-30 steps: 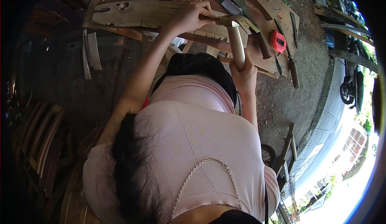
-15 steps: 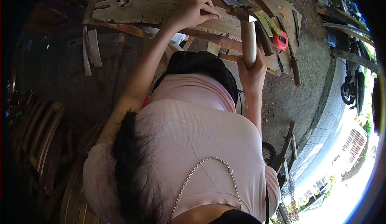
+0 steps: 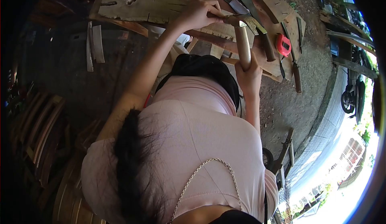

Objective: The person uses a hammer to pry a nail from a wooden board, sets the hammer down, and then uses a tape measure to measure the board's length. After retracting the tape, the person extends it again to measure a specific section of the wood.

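1. The right grip (image 3: pixel 248 73) is grasping a hammer (image 3: pixel 242 43) by the low end of its pale handle, right of upper centre in the frame. This low hold is probably giving the swing reach and weight.
2. The hammer's head is sitting above the handle, close beside the left fingertips, and is overlapping the work area in view; whether it is touching wood, I cannot tell.
3. The left grip (image 3: pixel 198 15) is pinching with thumb and fingers at upper centre, seemingly steadying something small at the hammer's head. What it is holding, if anything, is too small to tell.
4. A weathered board (image 3: pixel 148 9) with a knot hole is lying across the upper left of the desk (image 3: pixel 268 25), reaching towards the left grip, perhaps serving as backing.
5. A red tape measure (image 3: pixel 283 45) is resting at upper right, beside a dark wooden handle (image 3: pixel 268 47), likely staying within the right arm's reach.
6. A long tool's wooden handle (image 3: pixel 297 79) is projecting past the desk's near edge, which is making it easy to grasp.
7. A short wooden block (image 3: pixel 275 6) is lying farther back, leaving space around the hammer.
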Motion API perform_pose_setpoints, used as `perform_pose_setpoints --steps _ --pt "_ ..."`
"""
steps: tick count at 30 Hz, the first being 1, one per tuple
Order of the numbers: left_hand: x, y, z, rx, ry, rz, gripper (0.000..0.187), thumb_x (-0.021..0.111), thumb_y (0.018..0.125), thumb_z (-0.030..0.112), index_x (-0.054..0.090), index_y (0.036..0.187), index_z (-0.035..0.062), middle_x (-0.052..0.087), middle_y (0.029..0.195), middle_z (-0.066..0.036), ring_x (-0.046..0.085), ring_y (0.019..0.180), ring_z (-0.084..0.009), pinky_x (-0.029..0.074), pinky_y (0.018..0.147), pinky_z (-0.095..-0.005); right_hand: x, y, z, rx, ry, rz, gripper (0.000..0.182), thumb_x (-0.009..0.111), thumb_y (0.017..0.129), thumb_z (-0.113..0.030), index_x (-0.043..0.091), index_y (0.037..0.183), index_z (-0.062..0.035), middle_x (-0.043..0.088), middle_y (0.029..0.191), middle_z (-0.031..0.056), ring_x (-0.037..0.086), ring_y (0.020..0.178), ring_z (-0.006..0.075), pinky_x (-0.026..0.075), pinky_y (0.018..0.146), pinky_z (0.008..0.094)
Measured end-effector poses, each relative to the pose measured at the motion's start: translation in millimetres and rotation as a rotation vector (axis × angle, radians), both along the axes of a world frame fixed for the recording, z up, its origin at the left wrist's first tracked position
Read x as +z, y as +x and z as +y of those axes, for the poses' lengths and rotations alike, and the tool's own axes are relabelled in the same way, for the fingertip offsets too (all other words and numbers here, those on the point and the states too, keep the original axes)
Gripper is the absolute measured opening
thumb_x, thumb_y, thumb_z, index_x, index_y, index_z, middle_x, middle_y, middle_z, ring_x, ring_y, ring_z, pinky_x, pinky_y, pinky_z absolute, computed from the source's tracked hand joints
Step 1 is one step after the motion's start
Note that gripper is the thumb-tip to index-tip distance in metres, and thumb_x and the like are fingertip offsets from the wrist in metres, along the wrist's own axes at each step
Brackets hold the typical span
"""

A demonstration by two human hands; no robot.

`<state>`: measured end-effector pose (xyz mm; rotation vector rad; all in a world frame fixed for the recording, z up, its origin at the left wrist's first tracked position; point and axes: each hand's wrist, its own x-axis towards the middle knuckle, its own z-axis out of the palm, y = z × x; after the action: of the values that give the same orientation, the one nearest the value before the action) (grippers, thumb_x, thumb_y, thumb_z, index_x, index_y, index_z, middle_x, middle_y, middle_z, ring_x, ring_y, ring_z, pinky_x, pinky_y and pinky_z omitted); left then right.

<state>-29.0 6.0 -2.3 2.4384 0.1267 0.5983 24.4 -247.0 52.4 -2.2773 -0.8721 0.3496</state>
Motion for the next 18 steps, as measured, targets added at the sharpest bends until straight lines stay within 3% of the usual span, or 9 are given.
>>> perform_pose_setpoints --steps 2,4,7,11,13,18 --pt "-3 -2 0 0.009 0.007 -0.012 0.014 0.071 0.075 0.035 0.074 0.083 0.0246 0.060 0.084 0.007 0.058 0.086 -0.0165 0.041 0.086 -0.0381 13 0 -2 -0.041 -0.012 0.045 0.033 0.062 0.074 -0.010 0.056 0.106 -0.0028 0.059 0.065 0.0210 0.062 0.065 0.0398 0.047 0.057 0.0412" --pt "4 -1 -1 -0.040 -0.012 -0.026 0.014 0.073 0.075 0.022 0.073 0.087 0.0150 0.062 0.083 0.003 0.057 0.083 -0.0170 0.045 0.077 -0.0318 18 -3 -2 -0.062 0.035 0.054 0.033 0.062 0.075 -0.010 0.056 0.106 -0.0030 0.059 0.065 0.0205 0.062 0.064 0.0394 0.047 0.057 0.0414" --pt "0 0 1 -0.022 -0.024 0.038 0.014 0.072 0.076 0.033 0.074 0.086 0.0234 0.060 0.084 0.007 0.058 0.086 -0.0154 0.042 0.084 -0.0365 11 -8 3 -0.084 0.071 0.059 0.034 0.062 0.075 -0.011 0.055 0.107 -0.0011 0.060 0.069 0.0225 0.063 0.068 0.0401 0.048 0.059 0.0418" --pt "1 0 3 0.015 0.002 -0.027 0.015 0.072 0.075 0.033 0.074 0.086 0.0221 0.061 0.082 0.007 0.059 0.083 -0.0154 0.043 0.081 -0.0357 -3 -4 1 -0.049 0.016 -0.001 0.033 0.062 0.076 -0.013 0.055 0.106 -0.0013 0.061 0.073 0.0239 0.062 0.072 0.0412 0.048 0.062 0.0421" --pt "0 0 3 -0.038 -0.246 0.006 0.015 0.073 0.077 0.021 0.074 0.090 0.0150 0.060 0.081 0.002 0.055 0.077 -0.0150 0.044 0.073 -0.0299 8 -6 -4 -0.115 0.018 0.089 0.035 0.062 0.075 -0.014 0.056 0.108 -0.0019 0.060 0.071 0.0230 0.062 0.069 0.0405 0.049 0.062 0.0401" --pt "1 0 1 -0.007 -0.172 0.020 0.016 0.073 0.077 0.025 0.074 0.090 0.0160 0.058 0.078 0.003 0.054 0.077 -0.0144 0.043 0.070 -0.0295 14 -2 -10 -0.190 0.039 0.139 0.030 0.062 0.076 -0.015 0.056 0.103 -0.0019 0.059 0.068 0.0208 0.061 0.065 0.0386 0.048 0.061 0.0361"
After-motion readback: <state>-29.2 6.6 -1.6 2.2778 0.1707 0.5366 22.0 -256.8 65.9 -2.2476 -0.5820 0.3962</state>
